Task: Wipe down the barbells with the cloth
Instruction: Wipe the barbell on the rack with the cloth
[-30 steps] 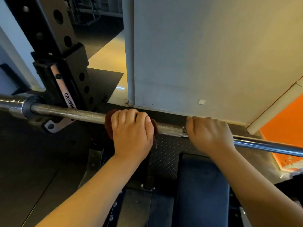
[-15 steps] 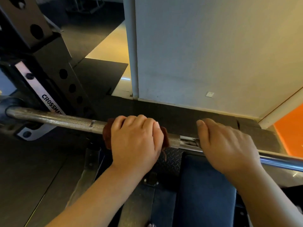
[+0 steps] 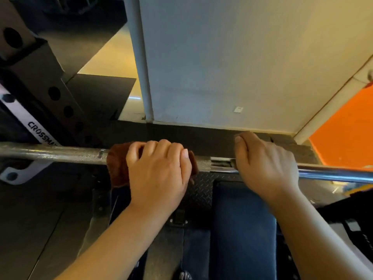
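A steel barbell (image 3: 60, 154) runs across the view from the left edge to the right edge, resting in a rack hook at the left. A dark red-brown cloth (image 3: 116, 168) is wrapped around the bar near its middle. My left hand (image 3: 159, 174) grips the cloth and the bar together, fingers curled over the top. Just to the right, my right hand (image 3: 264, 164) grips the bare smooth part of the bar, knuckles up. A short stretch of bar shows between the two hands.
A black perforated rack upright (image 3: 40, 81) with a white-labelled hook stands at the left. A dark blue bench pad (image 3: 242, 219) lies under the bar. A grey wall (image 3: 232, 57) rises behind, with an orange panel (image 3: 347, 134) at the right and black floor mats below.
The view has shifted right along the bar, so the rack sits further left in frame. Both hands keep their grip, the left one with the cloth staying near the bar's middle.
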Demonstrator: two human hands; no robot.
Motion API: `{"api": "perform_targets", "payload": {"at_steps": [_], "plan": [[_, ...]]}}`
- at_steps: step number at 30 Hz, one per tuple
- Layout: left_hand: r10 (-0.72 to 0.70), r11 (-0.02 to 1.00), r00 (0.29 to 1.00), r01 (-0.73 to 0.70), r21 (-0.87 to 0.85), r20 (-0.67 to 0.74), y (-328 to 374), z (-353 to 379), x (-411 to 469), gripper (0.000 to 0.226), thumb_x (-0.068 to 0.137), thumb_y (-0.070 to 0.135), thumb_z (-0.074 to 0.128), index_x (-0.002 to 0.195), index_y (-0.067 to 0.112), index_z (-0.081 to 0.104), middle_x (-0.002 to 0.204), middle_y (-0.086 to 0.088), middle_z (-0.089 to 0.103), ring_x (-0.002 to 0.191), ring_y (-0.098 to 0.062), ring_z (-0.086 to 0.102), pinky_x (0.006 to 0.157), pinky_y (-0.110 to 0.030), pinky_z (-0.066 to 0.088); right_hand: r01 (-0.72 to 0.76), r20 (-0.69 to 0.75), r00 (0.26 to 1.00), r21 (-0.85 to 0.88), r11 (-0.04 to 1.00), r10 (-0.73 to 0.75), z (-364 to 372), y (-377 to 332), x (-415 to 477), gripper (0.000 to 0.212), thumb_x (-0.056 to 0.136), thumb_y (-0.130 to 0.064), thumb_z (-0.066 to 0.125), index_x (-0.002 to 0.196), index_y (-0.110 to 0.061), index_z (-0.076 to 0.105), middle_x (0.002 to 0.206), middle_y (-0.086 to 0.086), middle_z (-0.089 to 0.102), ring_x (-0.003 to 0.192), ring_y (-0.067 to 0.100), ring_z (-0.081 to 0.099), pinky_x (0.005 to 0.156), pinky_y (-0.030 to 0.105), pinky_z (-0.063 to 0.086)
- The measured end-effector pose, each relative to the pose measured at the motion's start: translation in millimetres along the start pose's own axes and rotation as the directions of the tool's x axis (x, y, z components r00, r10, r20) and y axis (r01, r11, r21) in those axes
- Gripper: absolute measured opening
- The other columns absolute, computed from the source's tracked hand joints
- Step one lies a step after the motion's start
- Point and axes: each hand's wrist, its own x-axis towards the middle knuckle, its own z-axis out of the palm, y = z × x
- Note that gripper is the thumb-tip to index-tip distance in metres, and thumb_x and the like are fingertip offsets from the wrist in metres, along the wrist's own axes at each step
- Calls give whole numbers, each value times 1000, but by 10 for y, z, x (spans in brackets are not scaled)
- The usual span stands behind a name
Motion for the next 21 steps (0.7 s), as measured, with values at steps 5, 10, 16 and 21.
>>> {"api": "perform_targets", "payload": {"at_steps": [5,10,16,21], "plan": [[212,974,975,-205,-91,67,411,31,31,44,109,42,28,120,22,65,106,3,70,101,-21,64,99,-43,39,-7,29,1000,77,997,5,-35,78,-2,34,107,-44,25,116,-29,54,78,-10,62,72,22,64,71,41,53],[195,980,968,-198,7,160,-124,-120,29,54,106,56,24,132,25,60,113,5,69,110,-21,63,106,-49,41,-108,-22,994,104,989,110,-89,390,-41,33,109,-41,27,126,-24,49,82,-4,68,75,24,67,76,45,55],[80,993,991,-89,72,110,193,-92,47,52,107,45,21,97,21,66,95,-2,65,93,-28,58,95,-48,40,-161,-31,986,16,987,162,-24,360,-61,39,107,-42,22,132,-30,49,89,-2,71,80,28,65,68,37,42],[291,957,953,-290,-15,80,845,83,87,48,108,45,25,103,19,64,98,-3,65,92,-26,58,91,-47,42,-150,-39,988,3,989,150,-42,375,-96,34,109,-42,24,117,-27,54,79,-7,60,75,25,63,71,37,48]]}}
